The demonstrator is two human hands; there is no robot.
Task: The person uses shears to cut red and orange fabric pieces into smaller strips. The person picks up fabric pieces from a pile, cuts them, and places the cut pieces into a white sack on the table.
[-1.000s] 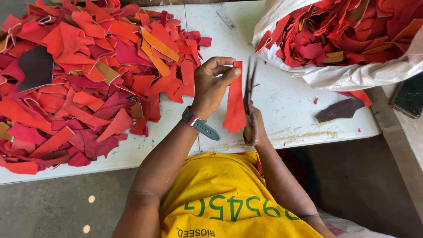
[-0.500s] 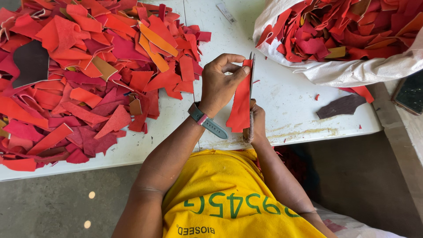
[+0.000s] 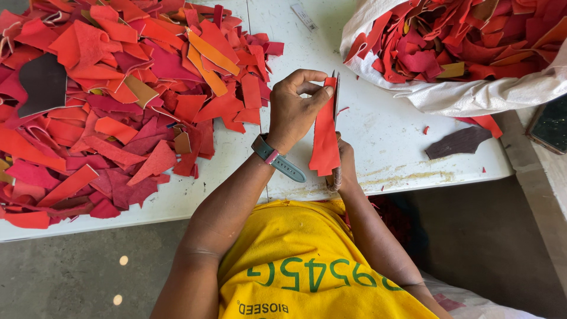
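Left hand (image 3: 293, 111) pinches a red strip (image 3: 325, 139) near the table's (image 3: 384, 136) front edge; right hand (image 3: 344, 162) grips scissors (image 3: 335, 100), mid-cut.

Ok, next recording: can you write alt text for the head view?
A person's left hand pinches a red strip upright while the right hand works scissors along its edge. This happens over a white table, with a heap of red and orange scraps on one side and a white sack of more on the other.

right hand (image 3: 345, 162) behind red strip (image 3: 325, 139), scissors (image 3: 335, 100) half-hidden
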